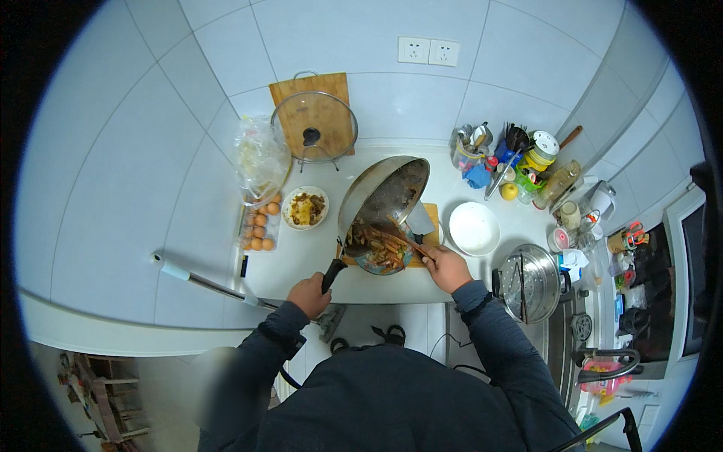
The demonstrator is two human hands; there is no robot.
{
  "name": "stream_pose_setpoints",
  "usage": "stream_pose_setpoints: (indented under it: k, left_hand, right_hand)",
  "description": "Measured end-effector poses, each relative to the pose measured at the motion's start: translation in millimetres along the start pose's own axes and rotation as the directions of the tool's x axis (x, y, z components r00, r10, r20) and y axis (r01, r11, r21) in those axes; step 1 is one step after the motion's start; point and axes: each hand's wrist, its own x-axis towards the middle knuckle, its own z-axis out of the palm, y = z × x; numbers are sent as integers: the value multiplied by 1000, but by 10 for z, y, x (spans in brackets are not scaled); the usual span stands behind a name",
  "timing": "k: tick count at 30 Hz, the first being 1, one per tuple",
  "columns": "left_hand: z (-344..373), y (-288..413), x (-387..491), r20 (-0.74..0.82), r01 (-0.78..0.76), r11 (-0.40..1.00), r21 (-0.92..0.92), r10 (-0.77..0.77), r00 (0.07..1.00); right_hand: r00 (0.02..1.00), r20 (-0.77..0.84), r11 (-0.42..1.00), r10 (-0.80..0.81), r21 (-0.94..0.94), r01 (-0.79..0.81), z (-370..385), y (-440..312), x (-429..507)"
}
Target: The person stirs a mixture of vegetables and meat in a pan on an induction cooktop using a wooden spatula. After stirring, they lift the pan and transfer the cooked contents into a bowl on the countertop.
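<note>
My left hand grips the black handle of a metal wok, which is tilted steeply on its side with its mouth facing right and down. Between the fingers of my right hand is a wooden spatula, its far part among the food at the wok's lower rim. Cooked brown food lies at that rim and in a patterned bowl below it. Under the bowl is a wooden cutting board, partly hidden, with a cleaver's broad blade on it.
A small plate of food and eggs stand left of the wok. To the right are a white bowl and a steamer pot with chopsticks across it. A glass lid leans at the back; utensils and jars crowd the right corner.
</note>
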Motion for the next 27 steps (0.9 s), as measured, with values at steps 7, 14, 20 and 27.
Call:
stream_pose_setpoints:
  k: [7,14,20,27]
  left_hand:
    - [-13,47,-25,-39,14,999,42,-13,999]
    - [-30,56,25,-53,22,998,56,-19,998]
    - [-24,26,45,-71,-21,1000,3,21,997]
    - [-56,27,22,-93,-23,1000,-1,23,995]
  right_hand:
    - [995,-18,995,98,-23,-98,0,117,25]
    - [999,-25,996,-23,83,25,25,40,-85]
    - [988,0,986,-158,60,157,-49,-106,-72]
    - [994,97,987,-43,-151,57,-207,67,-54]
